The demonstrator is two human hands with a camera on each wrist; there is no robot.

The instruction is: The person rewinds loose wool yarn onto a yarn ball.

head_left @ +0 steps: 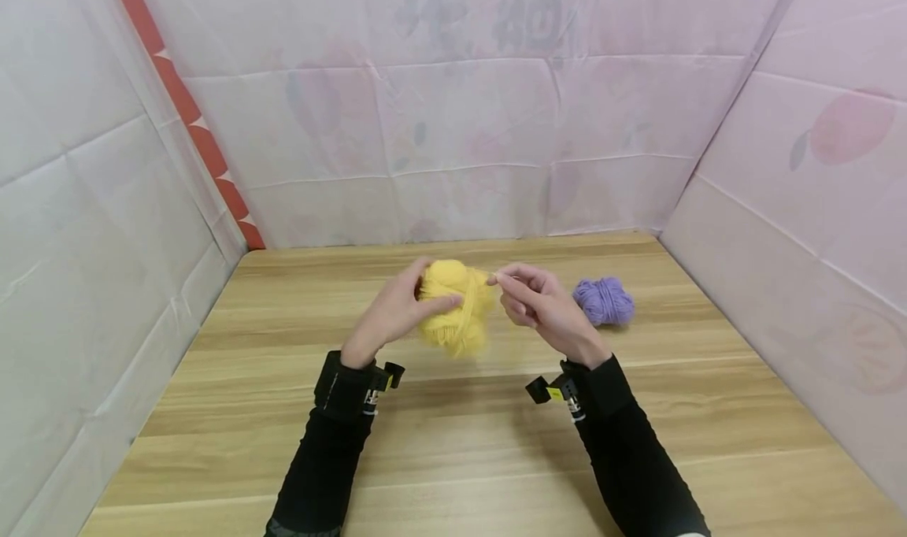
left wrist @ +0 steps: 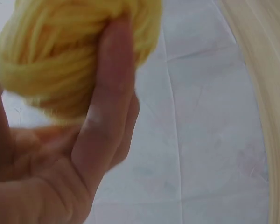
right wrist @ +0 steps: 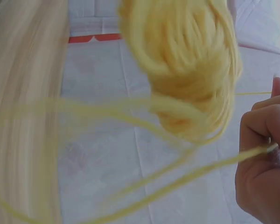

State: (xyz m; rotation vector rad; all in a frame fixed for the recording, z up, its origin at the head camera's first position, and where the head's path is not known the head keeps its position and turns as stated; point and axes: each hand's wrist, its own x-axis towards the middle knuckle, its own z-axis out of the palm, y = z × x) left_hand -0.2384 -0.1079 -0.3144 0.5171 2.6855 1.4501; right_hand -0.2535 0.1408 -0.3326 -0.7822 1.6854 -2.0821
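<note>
A ball of yellow yarn (head_left: 453,324) is held up above the table by my left hand (head_left: 397,309), whose thumb lies across its front. The left wrist view shows the fingers (left wrist: 113,88) curled round the yarn ball (left wrist: 51,60). To its right, my right hand (head_left: 549,305) pinches a yellow strand that runs to the ball. In the right wrist view a yarn strand (right wrist: 186,176) passes into the curled fingers of that hand (right wrist: 266,154), and loose loops below the ball are blurred.
A ball of purple yarn (head_left: 605,301) lies on the wooden table (head_left: 453,458), just right of the right hand. Pale printed sheets (head_left: 460,120) hang at the back and along both sides of the table. A red scalloped strip (head_left: 186,104) runs down the left corner.
</note>
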